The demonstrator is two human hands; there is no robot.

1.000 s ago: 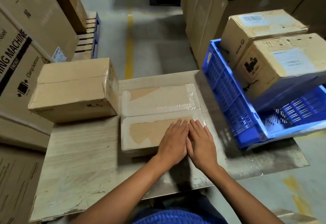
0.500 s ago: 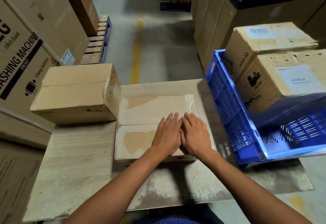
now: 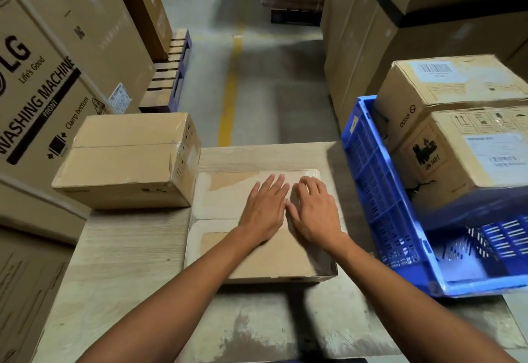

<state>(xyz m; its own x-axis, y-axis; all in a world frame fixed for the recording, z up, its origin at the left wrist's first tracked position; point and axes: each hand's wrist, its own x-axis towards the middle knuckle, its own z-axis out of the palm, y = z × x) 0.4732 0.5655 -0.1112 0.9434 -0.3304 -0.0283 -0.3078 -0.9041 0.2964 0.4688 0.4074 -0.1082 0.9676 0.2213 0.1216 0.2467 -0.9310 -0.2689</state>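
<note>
The left hand's fingers (image 3: 271,184) lie straight and spread, flat on the top of the flat taped box (image 3: 225,191). The right hand's fingers (image 3: 313,187) are slightly bent and rest on the same top, gripping nothing. The left hand (image 3: 264,211) and right hand (image 3: 315,215) sit side by side, their inner edges touching. Both palms are on the far flap of the box, past the middle seam, and the fingertips come close to its far edge.

The box lies under the hands in the middle of the bench (image 3: 128,262), its left edge just beside a taller carton (image 3: 123,160) and its right edge near a blue crate (image 3: 380,191) that holds two cartons (image 3: 471,157).

A second ago both hands pressed on the near flap, and half a second ago they lay across the seam. They have slid away from the person along the top, while the box keeps its place beside the taller carton.
</note>
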